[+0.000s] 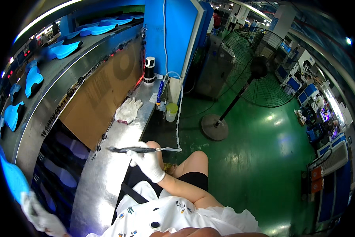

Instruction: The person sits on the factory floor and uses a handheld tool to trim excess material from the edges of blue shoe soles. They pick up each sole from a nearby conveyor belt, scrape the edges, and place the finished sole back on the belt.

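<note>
My left hand (37, 213), in a white glove, is at the lower left rim with its fingers closed on the end of a bright blue shoe sole (12, 177). The sole is partly cut off by the edge of the picture. In front of my lap, my gloved right hand (147, 164) grips a slim black brush (132, 150), its tip pointing left above the metal bench ledge (94, 189). A thin pale tube (170, 149) runs from the back of the brush. A spare white glove (129, 110) lies farther up the ledge.
Several blue soles (33, 81) lie on the dark conveyor (67, 59), with paler soles (61, 172) on a lower level. Cardboard (102, 91) lines the bench side. A black cylinder (149, 69) and yellowish cup (171, 111) stand beyond. A large fan (258, 67) stands right.
</note>
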`<state>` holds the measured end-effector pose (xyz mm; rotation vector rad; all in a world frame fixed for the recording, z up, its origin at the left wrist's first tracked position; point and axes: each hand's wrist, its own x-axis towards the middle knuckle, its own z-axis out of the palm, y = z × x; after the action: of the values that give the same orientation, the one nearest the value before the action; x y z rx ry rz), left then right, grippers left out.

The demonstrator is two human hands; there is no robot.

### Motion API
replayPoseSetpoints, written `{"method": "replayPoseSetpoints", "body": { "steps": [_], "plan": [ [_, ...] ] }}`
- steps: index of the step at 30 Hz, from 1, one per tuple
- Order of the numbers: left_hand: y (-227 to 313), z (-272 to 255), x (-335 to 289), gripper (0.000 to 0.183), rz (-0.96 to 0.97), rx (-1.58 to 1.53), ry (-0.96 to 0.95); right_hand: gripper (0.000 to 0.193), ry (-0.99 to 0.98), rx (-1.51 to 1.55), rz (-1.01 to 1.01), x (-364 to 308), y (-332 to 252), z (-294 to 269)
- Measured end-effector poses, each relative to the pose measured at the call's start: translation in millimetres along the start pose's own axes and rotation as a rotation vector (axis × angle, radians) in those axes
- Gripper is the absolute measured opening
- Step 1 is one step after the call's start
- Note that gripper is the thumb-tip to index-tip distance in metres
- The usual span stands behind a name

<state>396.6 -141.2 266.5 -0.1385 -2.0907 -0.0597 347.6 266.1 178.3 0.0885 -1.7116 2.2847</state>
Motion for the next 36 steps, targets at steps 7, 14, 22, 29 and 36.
{"method": "replayPoseSetpoints", "body": {
  "steps": [7, 14, 22, 29, 36],
  "plan": [
    [131, 71, -111, 0.016, 0.086, -0.749, -0.177, 0.014, 0.093, -0.049, 0.002, -2, 19, 12],
    [164, 124, -123, 0.018, -0.925, -1.158, -0.605, 0.014, 0.035, -0.292, 0.139, 27, 66, 2],
    [131, 213, -127, 0.071, -1.647, -2.746, -0.888, 0.019, -0.185, -0.978, -0.116, 85, 124, 83],
    [187, 191, -89, 0.08, -1.986, -2.2, -0.411, 0.013, -0.481, -0.78, -0.23, 0, 42, 57],
    [213, 148, -81, 0.092, -1.902, -2.9, -0.258, 0.013, -0.357, -0.859, -0.851, 43, 15, 72]
  ]
}}
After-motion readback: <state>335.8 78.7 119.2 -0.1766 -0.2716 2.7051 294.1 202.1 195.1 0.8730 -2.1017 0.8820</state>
